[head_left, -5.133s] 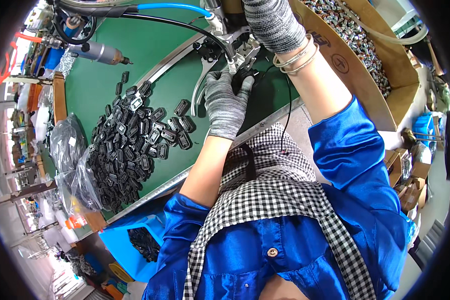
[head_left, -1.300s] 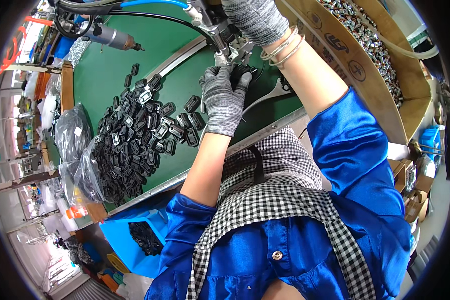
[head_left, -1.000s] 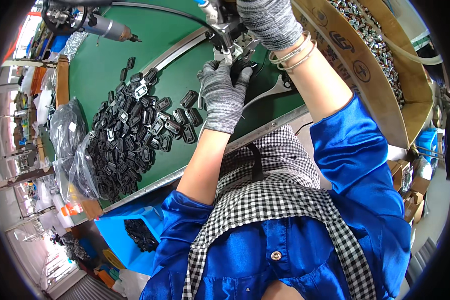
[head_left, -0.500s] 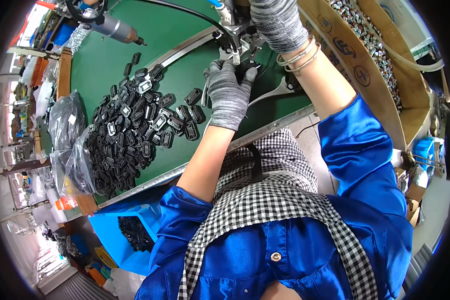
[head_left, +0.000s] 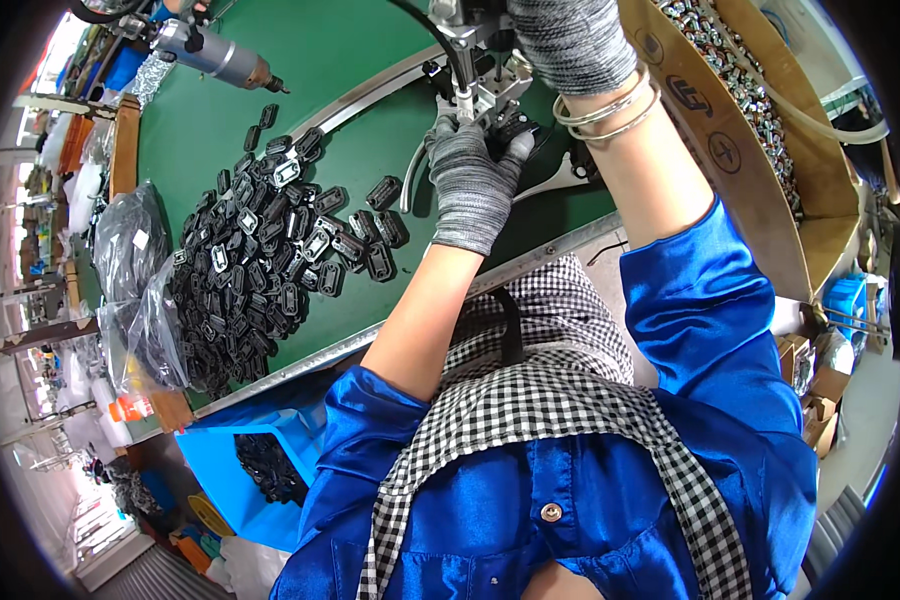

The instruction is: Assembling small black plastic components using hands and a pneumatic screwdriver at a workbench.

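Observation:
My left hand (head_left: 475,185), in a grey knitted glove, is closed around a black part (head_left: 515,124) under the tip of a silver metal tool (head_left: 480,98). My fingers hide most of that part. Up at the top edge, my right hand (head_left: 570,45), gloved the same way, is beside the tool's upper body. Its fingers are cut off or hidden, so its grip does not show. A curved silver lever (head_left: 412,182) lies left of my left hand, and another metal lever (head_left: 558,180) reaches out to its right. Many black oblong parts (head_left: 260,265) are heaped on the green tabletop (head_left: 360,150).
A grey power tool (head_left: 220,58) hangs at the upper left. Along the right stands a cardboard box (head_left: 715,120) of small metal pieces. Clear plastic bags (head_left: 135,250) line the table's left side. Below its front edge sits a blue bin (head_left: 215,465) holding black pieces.
Both hands have shifted slightly right, my right one also a little down. The metal tool and the curved lever beside my left hand show more clearly. The heap looks the same.

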Demonstrator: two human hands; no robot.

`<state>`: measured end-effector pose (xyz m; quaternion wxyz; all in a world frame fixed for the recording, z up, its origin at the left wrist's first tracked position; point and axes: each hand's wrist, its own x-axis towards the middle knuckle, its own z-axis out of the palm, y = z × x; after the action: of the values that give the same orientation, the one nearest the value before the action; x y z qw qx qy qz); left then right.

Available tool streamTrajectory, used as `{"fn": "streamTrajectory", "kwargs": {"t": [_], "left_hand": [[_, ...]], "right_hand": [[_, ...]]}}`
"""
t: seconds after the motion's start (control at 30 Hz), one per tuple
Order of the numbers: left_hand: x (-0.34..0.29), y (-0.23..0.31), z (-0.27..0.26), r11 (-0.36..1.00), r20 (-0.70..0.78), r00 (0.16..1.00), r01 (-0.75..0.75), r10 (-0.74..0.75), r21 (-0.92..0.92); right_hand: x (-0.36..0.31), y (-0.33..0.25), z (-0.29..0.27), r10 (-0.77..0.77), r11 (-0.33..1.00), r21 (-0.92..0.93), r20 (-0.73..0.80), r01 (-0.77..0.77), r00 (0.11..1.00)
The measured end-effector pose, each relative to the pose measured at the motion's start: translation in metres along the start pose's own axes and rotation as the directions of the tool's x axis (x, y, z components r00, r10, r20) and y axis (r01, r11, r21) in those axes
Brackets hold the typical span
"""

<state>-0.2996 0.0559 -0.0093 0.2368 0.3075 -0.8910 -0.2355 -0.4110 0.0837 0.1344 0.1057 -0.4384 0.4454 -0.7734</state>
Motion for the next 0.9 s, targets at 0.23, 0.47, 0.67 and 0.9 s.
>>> {"fn": "streamTrajectory", "kwargs": {"t": [0.23, 0.47, 0.67, 0.9], "left_hand": [[0.001, -0.007, 0.006, 0.992, -0.107, 0.987, -0.121, 0.117, -0.033], [0.001, -0.007, 0.007, 0.991, -0.112, 0.986, -0.132, 0.127, -0.034], [0.000, -0.009, 0.008, 0.987, 0.045, 0.999, 0.037, -0.031, -0.156], [0.001, -0.007, 0.006, 0.992, 0.029, 0.996, -0.080, 0.083, -0.099]], "right_hand": [[-0.004, 0.008, 0.001, -0.066, 0.998, -0.025, -0.011, 0.065, 0.998], [-0.006, 0.015, 0.000, -0.132, 0.989, -0.062, -0.009, 0.131, 0.991], [-0.008, 0.019, 0.000, -0.173, 0.980, -0.095, 0.002, 0.172, 0.985], [-0.012, 0.022, 0.003, -0.321, 0.924, -0.207, 0.036, 0.321, 0.947]]}}
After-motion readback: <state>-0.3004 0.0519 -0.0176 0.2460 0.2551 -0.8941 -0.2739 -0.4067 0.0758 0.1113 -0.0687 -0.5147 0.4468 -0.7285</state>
